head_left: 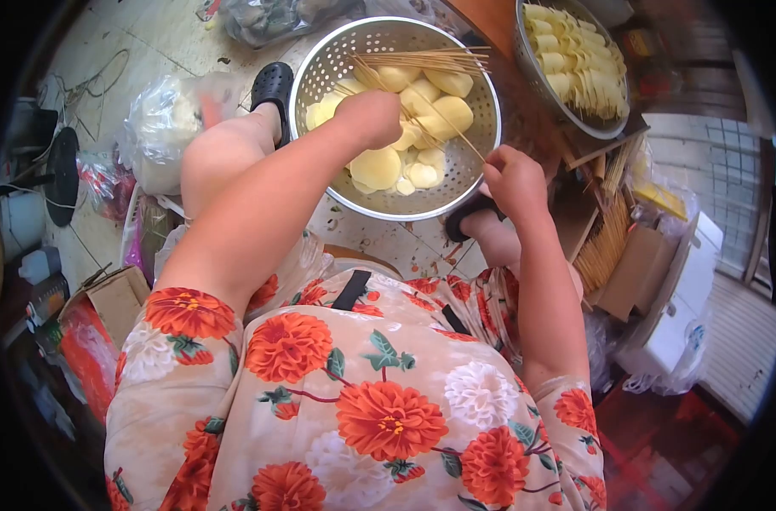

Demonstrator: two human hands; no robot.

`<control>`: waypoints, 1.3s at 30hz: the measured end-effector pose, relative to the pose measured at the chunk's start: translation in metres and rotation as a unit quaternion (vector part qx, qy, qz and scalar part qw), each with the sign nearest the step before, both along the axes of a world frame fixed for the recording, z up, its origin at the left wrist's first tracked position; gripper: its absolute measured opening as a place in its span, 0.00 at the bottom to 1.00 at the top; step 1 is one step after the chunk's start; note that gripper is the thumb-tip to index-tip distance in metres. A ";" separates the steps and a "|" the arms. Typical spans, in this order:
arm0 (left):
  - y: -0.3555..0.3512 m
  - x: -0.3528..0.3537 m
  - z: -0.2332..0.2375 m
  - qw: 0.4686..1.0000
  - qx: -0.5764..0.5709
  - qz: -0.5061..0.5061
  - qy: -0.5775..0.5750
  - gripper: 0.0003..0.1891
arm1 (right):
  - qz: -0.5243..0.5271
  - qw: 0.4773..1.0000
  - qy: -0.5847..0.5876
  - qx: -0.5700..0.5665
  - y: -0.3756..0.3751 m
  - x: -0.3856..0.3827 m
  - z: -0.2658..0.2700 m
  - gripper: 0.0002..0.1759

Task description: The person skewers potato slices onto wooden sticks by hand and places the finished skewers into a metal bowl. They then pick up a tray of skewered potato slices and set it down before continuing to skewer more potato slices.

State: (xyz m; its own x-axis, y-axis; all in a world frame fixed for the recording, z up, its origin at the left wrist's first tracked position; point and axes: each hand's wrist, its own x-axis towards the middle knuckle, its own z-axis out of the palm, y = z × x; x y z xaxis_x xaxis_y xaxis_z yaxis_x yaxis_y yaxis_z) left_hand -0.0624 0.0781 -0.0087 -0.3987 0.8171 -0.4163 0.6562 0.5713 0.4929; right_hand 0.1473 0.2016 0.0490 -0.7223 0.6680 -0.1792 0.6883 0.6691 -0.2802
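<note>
"Thin tan wooden skewer (463, 137), upper middle of the frame, slanting over a round silver perforated metal colander (320, 72). Who's got it?"

"Right hand (517, 180). Thumb and finger pinched together on its lower end, at the colander's right rim."

"And the left hand (369, 117)?"

"Over the colander, left of its middle, back of the hand up, fingers curled under. Tips hidden; can't tell if they're clamped on anything."

"Contents, quick."

"Peeled pale-yellow oval potatoes (447, 117), mostly right of the left hand. Flat round pale-yellow potato slices (377, 169) just below that hand. Loose bundle of tan wooden sticks (430, 60) across the top, reaching the upper right rim."

"Close by?"

"Upper right of the frame: round grey metal bowl (607, 132), packed with pale-yellow curled pieces (566, 60). Left of the colander, black holed clog (271, 83) on a foot; further left, a clear plastic bag (162, 128), contents unclear. Right of the frame, brown cardboard box (643, 268)."

"Clothes?"

"Beige top (388, 417), red and white flowers, filling the bottom."
</note>
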 end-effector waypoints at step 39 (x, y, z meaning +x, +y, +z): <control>-0.071 0.024 0.015 0.734 0.271 0.426 -0.454 0.12 | -0.225 0.775 0.200 -0.556 -0.147 0.096 -0.019 0.07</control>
